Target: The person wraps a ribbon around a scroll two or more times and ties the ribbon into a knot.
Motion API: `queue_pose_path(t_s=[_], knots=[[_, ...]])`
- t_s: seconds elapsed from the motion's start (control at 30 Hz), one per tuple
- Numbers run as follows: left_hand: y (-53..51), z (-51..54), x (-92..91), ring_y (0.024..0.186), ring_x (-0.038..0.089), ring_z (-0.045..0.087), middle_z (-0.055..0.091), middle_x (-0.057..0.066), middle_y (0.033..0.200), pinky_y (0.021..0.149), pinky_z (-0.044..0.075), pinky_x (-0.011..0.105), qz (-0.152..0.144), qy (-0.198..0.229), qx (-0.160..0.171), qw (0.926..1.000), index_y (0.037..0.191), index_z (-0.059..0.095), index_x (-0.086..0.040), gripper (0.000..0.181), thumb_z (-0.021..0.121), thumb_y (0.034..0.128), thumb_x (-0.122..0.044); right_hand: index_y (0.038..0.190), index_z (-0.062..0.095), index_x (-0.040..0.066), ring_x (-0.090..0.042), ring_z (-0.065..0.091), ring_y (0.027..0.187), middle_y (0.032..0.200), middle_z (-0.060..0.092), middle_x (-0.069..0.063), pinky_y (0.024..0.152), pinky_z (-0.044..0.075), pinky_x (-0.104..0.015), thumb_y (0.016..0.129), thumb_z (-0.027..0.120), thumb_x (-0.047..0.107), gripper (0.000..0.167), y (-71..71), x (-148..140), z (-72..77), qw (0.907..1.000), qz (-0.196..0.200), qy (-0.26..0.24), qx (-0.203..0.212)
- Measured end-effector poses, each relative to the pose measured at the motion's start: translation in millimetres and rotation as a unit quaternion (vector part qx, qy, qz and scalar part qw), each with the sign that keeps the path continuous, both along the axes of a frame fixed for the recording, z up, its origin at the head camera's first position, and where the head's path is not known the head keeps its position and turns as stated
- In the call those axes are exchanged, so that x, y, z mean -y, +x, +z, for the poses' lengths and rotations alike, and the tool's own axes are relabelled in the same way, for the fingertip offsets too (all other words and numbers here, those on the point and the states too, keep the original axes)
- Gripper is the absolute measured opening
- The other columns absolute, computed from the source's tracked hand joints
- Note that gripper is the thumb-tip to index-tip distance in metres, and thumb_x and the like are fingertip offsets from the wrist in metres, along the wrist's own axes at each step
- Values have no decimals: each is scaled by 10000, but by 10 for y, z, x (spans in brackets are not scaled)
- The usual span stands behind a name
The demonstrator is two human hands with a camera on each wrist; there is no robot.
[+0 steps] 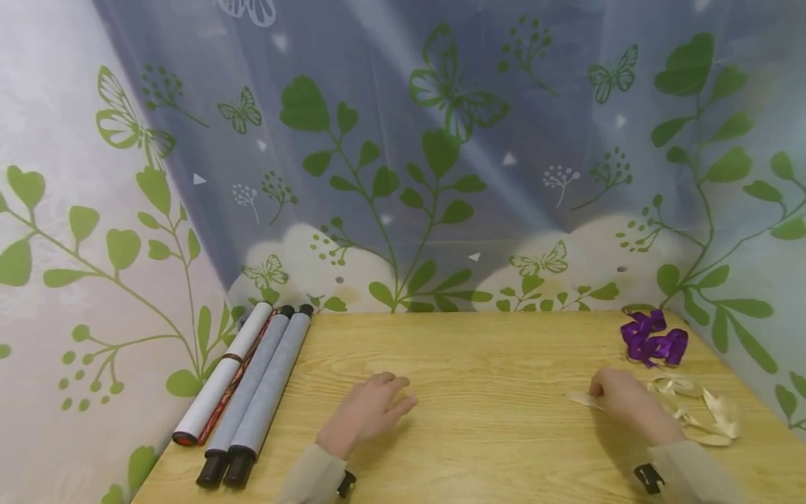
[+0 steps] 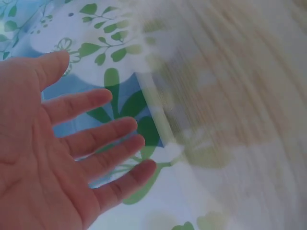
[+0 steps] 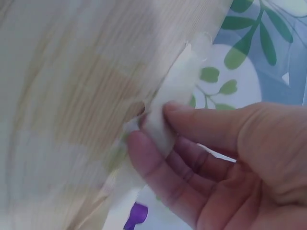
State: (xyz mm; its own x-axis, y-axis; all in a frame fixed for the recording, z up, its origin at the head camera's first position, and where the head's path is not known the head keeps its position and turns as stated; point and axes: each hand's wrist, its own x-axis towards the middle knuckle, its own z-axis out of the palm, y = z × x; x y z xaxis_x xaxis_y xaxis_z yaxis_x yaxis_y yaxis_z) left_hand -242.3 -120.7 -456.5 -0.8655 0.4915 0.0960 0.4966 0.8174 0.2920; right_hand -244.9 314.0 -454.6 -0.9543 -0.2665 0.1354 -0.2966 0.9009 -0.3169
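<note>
Between thumb and fingers my right hand (image 1: 623,402) pinches a cream satin ribbon (image 3: 175,79) near its end. A short tip of it sticks out to the left of the fingers, while the loose loops (image 1: 724,413) lie on the table to the right of the hand. Over the table's left-middle part is my left hand (image 1: 365,409), its fingers spread and nothing held; the left wrist view shows the bare palm (image 2: 43,158). A heap of purple ribbon (image 1: 651,339) sits behind the cream one at the far right.
Several rolled scrolls lie side by side along the left edge of the wooden table (image 1: 472,350): a white roll (image 1: 220,385) and grey rolls (image 1: 277,381) with black ends, with a narrow red patterned strip (image 1: 229,395) between. A leaf-and-butterfly curtain (image 1: 390,210) hangs behind the table.
</note>
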Motion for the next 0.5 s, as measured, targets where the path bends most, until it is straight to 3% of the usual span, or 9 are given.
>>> queue_pose_path(t_s=[0.13, 0.5], knots=[[4, 3, -53, 1163, 266, 614, 639, 93, 1285, 955, 509, 454, -115, 172, -73, 9998, 1319, 597, -117, 453, 479, 1016, -432, 742, 678, 35, -190, 602, 686, 752, 675, -51, 655, 523, -417, 802, 673, -42, 97, -40, 154, 33, 10000, 53, -45, 10], [-17, 67, -258, 912, 147, 692, 727, 56, 1107, 769, 550, 280, -424, 349, -312, 9980, 1214, 667, -101, 367, 550, 996, -373, 777, 683, 26, -166, 600, 680, 759, 678, -47, 633, 521, -376, 842, 668, -16, 78, -70, 637, 91, 9993, 230, -290, -27]])
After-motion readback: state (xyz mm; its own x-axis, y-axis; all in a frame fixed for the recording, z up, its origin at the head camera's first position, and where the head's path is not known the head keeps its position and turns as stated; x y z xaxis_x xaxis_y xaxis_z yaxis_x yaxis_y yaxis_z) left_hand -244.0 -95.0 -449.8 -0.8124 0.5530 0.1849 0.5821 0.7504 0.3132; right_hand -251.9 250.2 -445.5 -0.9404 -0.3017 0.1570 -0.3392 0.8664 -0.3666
